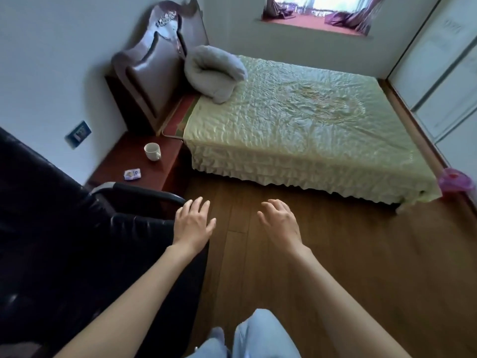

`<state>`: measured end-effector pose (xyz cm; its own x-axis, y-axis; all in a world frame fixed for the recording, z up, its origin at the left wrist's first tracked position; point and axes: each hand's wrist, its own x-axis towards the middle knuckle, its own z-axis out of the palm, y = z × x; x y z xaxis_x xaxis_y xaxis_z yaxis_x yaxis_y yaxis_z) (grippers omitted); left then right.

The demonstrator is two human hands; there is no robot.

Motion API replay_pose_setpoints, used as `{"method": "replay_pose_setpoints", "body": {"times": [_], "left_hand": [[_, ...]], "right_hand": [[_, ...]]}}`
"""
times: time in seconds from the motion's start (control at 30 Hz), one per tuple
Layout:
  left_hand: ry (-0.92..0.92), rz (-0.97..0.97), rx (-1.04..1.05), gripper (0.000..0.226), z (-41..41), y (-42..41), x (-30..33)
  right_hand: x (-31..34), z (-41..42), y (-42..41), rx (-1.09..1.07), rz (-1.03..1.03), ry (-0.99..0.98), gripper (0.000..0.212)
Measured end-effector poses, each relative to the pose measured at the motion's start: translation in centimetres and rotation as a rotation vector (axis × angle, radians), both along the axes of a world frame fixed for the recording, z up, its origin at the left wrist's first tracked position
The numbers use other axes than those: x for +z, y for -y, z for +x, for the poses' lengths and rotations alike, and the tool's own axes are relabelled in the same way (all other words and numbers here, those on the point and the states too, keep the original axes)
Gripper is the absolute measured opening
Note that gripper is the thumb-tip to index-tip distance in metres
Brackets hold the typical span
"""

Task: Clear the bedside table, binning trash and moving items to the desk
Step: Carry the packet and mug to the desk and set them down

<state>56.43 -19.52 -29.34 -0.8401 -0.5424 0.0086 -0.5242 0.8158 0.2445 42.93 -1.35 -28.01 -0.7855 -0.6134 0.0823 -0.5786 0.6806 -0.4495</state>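
Observation:
The dark red bedside table [121, 161] stands against the wall, left of the bed. On it a white cup [152, 151] stands upright near the back, and a small white and blue packet [132, 174] lies nearer the front edge. My left hand [192, 223] hovers over the edge of a black chair, fingers spread, holding nothing. My right hand [280, 222] hangs over the wooden floor, also open and empty. Both hands are well short of the table.
A black leather office chair [64, 241] with an armrest [144, 193] fills the left side between me and the table. The bed [296, 130] with a green cover lies ahead. A pink bin [455, 182] stands at the bed's far corner by the white wardrobe [444, 81].

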Motion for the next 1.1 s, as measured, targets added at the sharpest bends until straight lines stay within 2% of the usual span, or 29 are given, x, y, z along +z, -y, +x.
{"method": "replay_pose_setpoints", "body": {"times": [0.37, 0.63, 0.83, 1.1], "left_hand": [[0.056, 0.015, 0.13, 0.056, -15.0, 8.2, -2.8], [0.137, 0.037, 0.283, 0.055, -25.0, 12.0, -4.1], [0.134, 0.085, 0.42, 0.052, -28.1, 15.0, -5.2], [0.103, 0.096, 0.6, 0.052, -29.8, 24.0, -6.8]], "right_hand": [[-2.5, -17.5, 8.5, 0.071, 0.013, 0.064, 0.04], [-3.1, -30.7, 14.9, 0.25, 0.087, 0.092, 0.043], [-4.5, -36.0, 20.1, 0.41, 0.153, 0.077, 0.042], [-6.0, -39.3, 32.7, 0.63, 0.185, 0.063, 0.041]]}}
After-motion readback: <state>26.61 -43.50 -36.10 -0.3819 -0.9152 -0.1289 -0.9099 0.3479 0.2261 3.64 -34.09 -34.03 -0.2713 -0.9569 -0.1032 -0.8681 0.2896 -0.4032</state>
